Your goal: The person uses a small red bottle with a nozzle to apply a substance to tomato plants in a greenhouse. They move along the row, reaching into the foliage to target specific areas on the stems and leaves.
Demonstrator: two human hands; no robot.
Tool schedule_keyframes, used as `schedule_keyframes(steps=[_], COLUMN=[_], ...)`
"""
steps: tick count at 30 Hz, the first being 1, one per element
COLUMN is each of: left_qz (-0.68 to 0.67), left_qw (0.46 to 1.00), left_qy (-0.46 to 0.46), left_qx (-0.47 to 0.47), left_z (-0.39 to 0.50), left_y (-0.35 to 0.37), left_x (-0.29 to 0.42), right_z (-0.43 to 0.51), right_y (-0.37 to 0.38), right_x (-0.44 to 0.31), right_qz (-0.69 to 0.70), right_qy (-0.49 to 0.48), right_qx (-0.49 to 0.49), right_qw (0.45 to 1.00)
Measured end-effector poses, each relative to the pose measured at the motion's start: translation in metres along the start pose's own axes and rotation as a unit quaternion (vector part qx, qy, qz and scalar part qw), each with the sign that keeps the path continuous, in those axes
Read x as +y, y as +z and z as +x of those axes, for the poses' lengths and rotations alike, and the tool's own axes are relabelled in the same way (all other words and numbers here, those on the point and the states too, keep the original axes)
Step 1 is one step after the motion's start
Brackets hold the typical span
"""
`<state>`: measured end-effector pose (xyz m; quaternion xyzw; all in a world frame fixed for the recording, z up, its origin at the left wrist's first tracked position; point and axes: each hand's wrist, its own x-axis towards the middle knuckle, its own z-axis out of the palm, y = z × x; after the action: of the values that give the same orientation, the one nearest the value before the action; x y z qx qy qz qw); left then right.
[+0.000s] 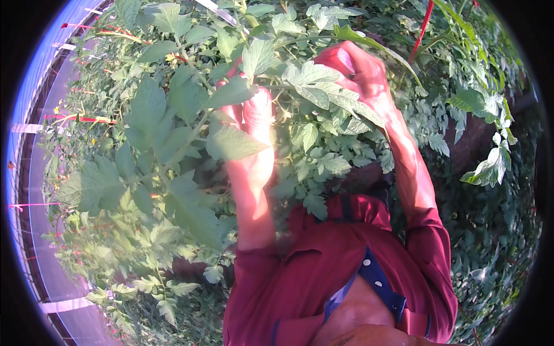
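Observation:
My left hand (255, 114) is raised among the leaves of a tomato plant (151, 125), its thumb beside a leafy stem. A leaf (233, 93) covers most of its fingers, so whether they grip the stem is hidden. To the right, my right hand (368, 78) is curled at about the same height, just under an arching leaf stalk (303, 41). A pinkish patch shows at its fingers; I cannot tell whether it is a nail or a held thing. Between the hands hang a broad compound leaf (322, 88) and small pale blossoms (285, 113).
Dense tomato foliage (484, 242) surrounds me on both sides. Red ties (422, 32) run among the plants, with more red ties (82, 119) at the left. Beyond the plants at left stands a translucent greenhouse wall (47, 181) with pale bars. A drooping shoot (493, 164) hangs at right.

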<state>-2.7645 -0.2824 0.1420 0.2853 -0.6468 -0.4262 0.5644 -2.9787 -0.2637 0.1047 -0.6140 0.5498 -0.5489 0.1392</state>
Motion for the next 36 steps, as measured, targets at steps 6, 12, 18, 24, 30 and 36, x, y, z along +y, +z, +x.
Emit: schedule_keyframes(steps=[6, 12, 18, 24, 30, 36], left_qz=[0.078, 0.03, 0.006, 0.107, 0.035, 0.117], left_qw=[0.997, 0.999, 0.999, 0.993, 0.999, 0.992], left_qy=[0.011, -0.016, -0.024, 0.037, -0.009, 0.024], left_qx=[0.0, -0.028, -0.02, -0.034, -0.007, -0.026], left_z=[0.002, 0.0, 0.0, 0.004, 0.002, 0.001], left_y=[0.005, 0.008, 0.004, -0.002, 0.004, -0.001], left_x=[0.005, 0.012, 0.009, 0.002, 0.006, 0.004], right_z=[0.0, -0.002, 0.002, 0.003, 0.002, 0.0], right_y=[0.008, 0.008, 0.013, 0.016, 0.015, 0.014], right_x=[0.008, 0.011, 0.014, 0.015, 0.014, 0.014], right_qz=[0.019, 0.007, 0.011, -0.008, -0.04, 0.062], right_qy=[-0.008, -0.016, -0.026, 0.002, 0.003, 0.142], right_qx=[0.001, -0.001, -0.018, -0.036, -0.009, -0.045], right_qw=[1.0, 1.0, 0.999, 0.999, 0.999, 0.987])
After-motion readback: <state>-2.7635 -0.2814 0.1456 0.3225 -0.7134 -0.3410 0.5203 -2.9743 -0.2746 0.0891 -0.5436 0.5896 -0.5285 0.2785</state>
